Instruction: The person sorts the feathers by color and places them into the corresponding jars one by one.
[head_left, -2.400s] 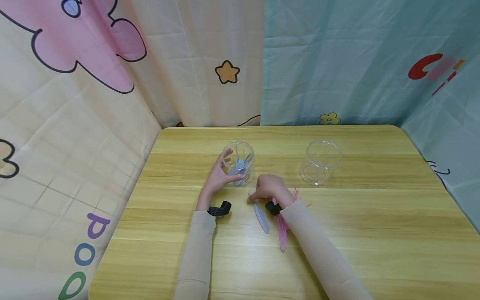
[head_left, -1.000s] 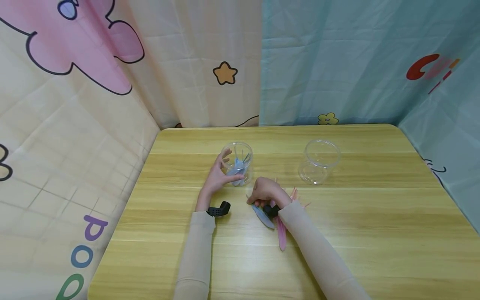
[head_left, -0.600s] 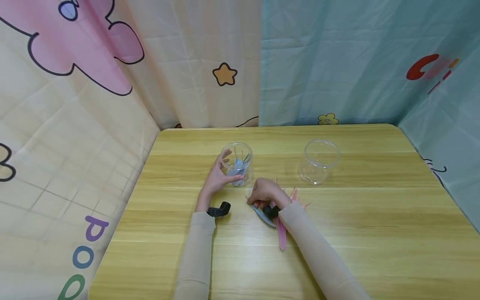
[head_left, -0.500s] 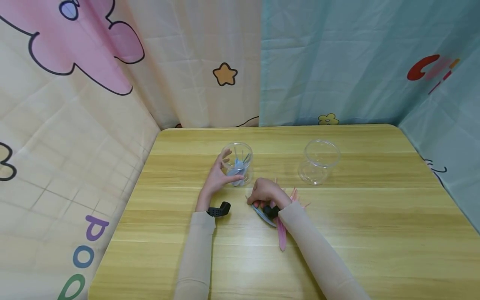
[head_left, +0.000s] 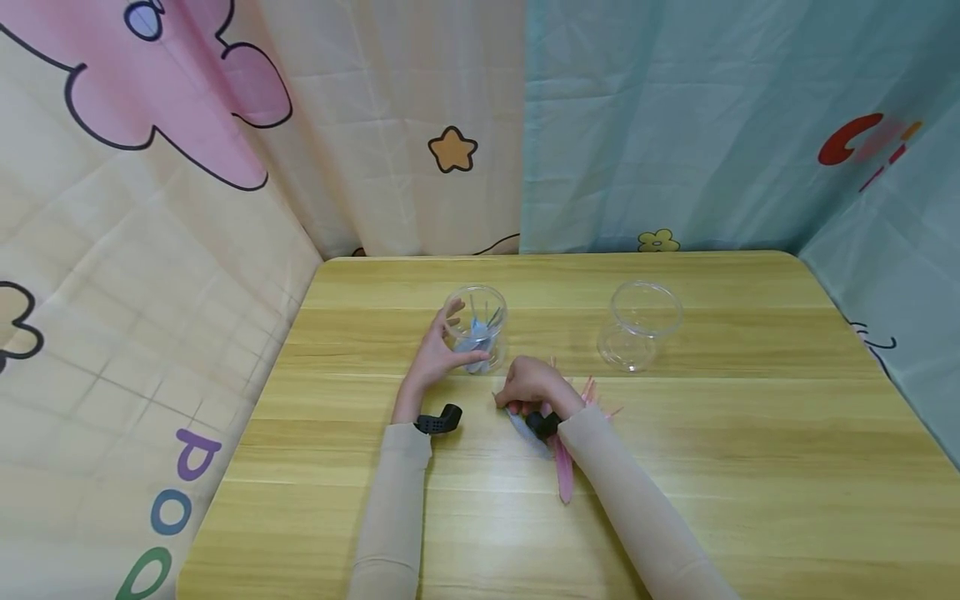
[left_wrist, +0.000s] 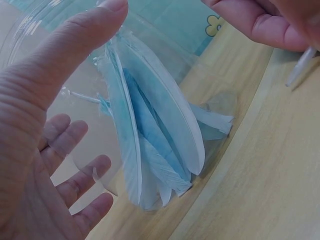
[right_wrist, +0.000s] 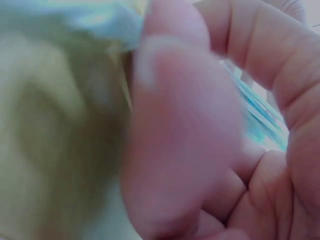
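My left hand (head_left: 433,357) curves round a clear plastic cup (head_left: 497,343), thumb on the near side and fingers on the far side. Inside the cup stand several light blue feathers (left_wrist: 165,120), quills up. To the right, my right hand (head_left: 534,379) is low over the table and pinches a blue feather (head_left: 528,432). The feather's pale quill tip (left_wrist: 300,68) pokes out past the fingertips in the left wrist view. Part of its vane is hidden under my hand and wrist camera. Several pink feathers (head_left: 565,477) lie beneath my right wrist, partly covered by it.
A second clear plastic cup (head_left: 630,348) stands farther right on the wooden table (head_left: 735,467), with nothing seen inside. Printed curtains (head_left: 615,125) hang behind the table and along both sides.
The right hand has moved slightly down and taken the blue feather by its quill end. That feather's vane has swung right, towards the pink ones. The left hand stays on its cup.
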